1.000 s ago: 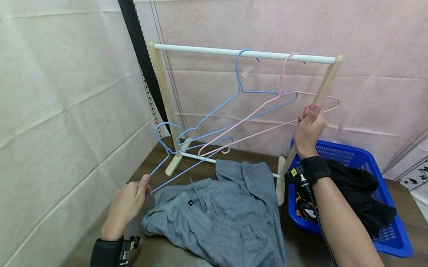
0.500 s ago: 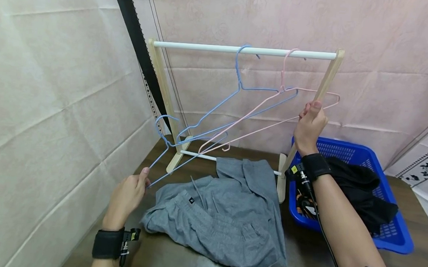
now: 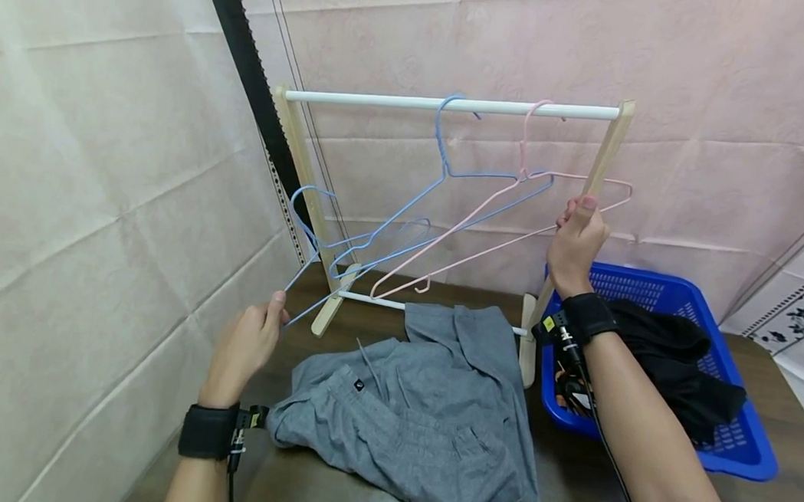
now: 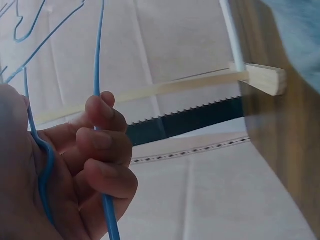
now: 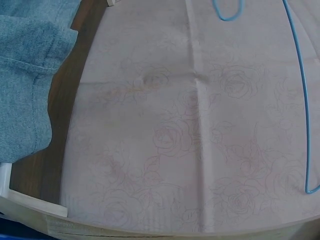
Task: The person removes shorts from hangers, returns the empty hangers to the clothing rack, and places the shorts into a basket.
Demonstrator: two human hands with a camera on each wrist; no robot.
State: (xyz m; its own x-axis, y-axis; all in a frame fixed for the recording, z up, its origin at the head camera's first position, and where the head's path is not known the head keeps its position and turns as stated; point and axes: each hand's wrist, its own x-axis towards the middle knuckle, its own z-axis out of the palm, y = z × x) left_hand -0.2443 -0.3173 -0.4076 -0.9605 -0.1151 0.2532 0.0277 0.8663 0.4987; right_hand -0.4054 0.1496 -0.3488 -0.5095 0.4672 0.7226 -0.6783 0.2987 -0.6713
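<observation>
My left hand (image 3: 244, 349) holds a blue hanger (image 3: 302, 269) by one end, its fingers curled round the wire, as the left wrist view also shows. The hook of this hanger points up, beside the left post of a small clothes rack (image 3: 356, 99). My right hand (image 3: 577, 242) grips the right wooden post (image 3: 609, 148) of the rack. A second blue hanger (image 3: 404, 211) and a pink hanger (image 3: 469, 218) hang from the white rail. Grey drawstring bottoms (image 3: 426, 429) lie folded on the table in front of the rack; whether shorts or trousers I cannot tell.
A blue plastic basket (image 3: 744, 425) stands right of the rack, holding black clothing (image 3: 671, 375) and a patterned item (image 3: 576, 392) partly hidden by my right arm. Pale cloth walls (image 3: 135, 212) close in the left side and the back. The wooden table (image 3: 291, 482) lies below.
My left hand has risen, lifting the held blue hanger so its hook sits higher, nearer the rail. My right hand keeps its grip on the post. The bottoms stay in place.
</observation>
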